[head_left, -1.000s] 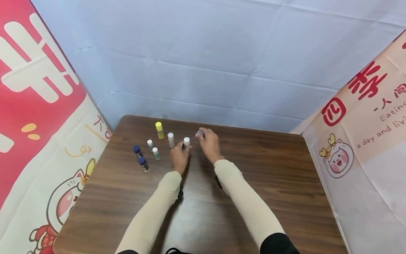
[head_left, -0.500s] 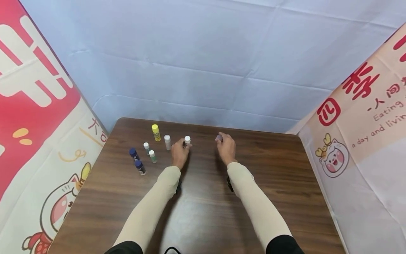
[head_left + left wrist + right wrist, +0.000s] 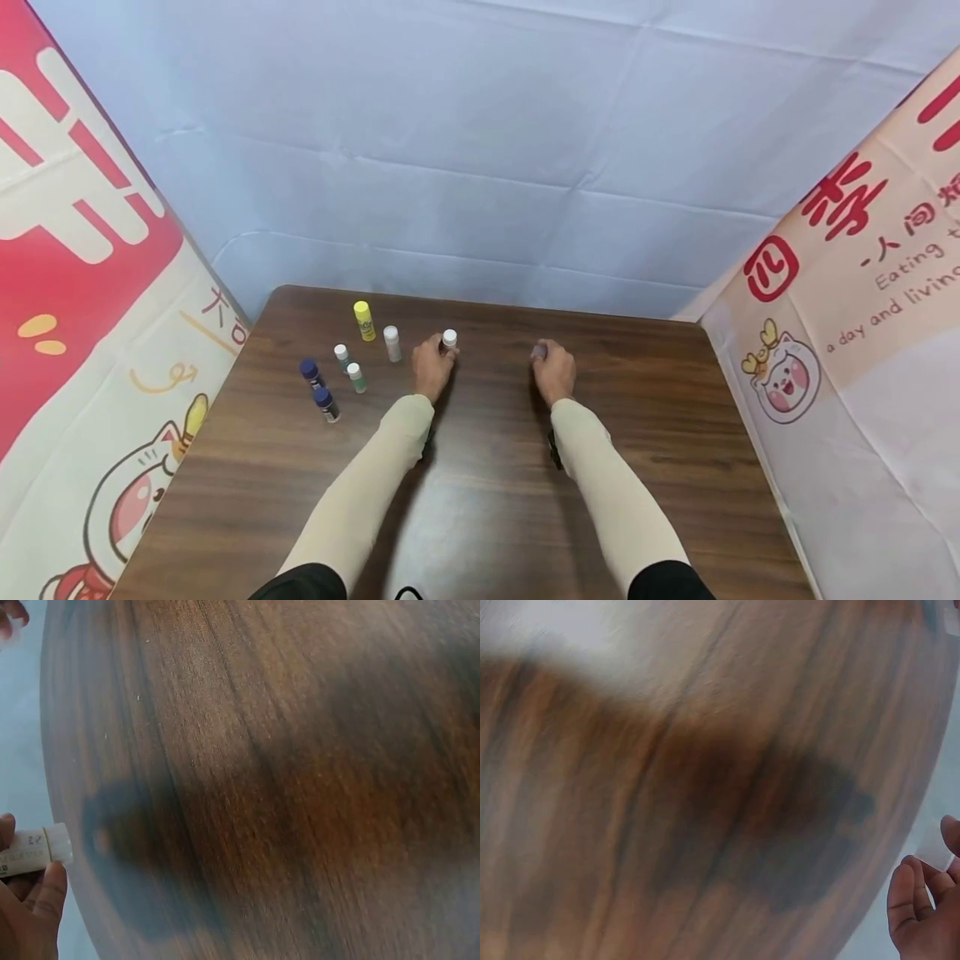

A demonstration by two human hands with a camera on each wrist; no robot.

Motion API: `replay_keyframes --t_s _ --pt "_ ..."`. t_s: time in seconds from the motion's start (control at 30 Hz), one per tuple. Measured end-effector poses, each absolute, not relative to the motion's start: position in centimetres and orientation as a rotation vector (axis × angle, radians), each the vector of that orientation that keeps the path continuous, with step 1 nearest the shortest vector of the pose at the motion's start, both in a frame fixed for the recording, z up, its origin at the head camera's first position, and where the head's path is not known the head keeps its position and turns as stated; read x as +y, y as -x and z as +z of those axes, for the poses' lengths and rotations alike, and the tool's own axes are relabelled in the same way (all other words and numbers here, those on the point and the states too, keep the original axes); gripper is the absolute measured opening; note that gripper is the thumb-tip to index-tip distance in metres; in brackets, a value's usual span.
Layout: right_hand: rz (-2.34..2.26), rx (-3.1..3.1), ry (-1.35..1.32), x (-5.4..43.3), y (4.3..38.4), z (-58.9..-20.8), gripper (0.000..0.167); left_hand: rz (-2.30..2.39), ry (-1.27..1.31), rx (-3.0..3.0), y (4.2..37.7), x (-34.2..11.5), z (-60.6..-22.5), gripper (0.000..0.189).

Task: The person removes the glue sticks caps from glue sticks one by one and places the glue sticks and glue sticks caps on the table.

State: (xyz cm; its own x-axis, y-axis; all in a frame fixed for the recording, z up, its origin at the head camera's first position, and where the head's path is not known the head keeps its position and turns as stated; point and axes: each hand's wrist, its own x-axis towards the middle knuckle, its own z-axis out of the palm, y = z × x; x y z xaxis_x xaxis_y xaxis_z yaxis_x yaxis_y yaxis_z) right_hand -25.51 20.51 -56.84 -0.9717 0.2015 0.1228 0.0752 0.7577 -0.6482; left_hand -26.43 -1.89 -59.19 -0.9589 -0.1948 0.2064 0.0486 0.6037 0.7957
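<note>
In the head view my left hand grips a glue stick with a white top. Lettering shows on the side of that glue stick in the left wrist view, with the thumb and fingers around it. Well to the right, my right hand pinches a small translucent cap. Its ribbed side is visible between thumb and fingers at the edge of the right wrist view. Left of my left hand stands another white-capped stick, not touched by either hand.
A yellow glue stick stands at the back left. Two small green sticks with white caps, a nearer one among them, stand before it. Two dark blue sticks, including the front one, are farthest left on the wooden table.
My right hand has moved away to the right with the cap, apart from the glue stick. My left hand still holds the glue stick in nearly the same place. The camera has shifted slightly.
</note>
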Motion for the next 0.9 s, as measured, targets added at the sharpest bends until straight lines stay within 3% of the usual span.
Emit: replay_keyframes --t_s 0.53,0.9 --pt "0.960 -2.774 0.175 21.0 25.2 -59.2 0.021 -1.305 -0.104 -2.546 26.2 -2.1 -60.3 0.014" --pt "1.036 -2.887 0.222 20.4 25.5 -59.3 0.026 -1.268 -0.110 -2.609 26.4 -2.1 -60.6 0.015"
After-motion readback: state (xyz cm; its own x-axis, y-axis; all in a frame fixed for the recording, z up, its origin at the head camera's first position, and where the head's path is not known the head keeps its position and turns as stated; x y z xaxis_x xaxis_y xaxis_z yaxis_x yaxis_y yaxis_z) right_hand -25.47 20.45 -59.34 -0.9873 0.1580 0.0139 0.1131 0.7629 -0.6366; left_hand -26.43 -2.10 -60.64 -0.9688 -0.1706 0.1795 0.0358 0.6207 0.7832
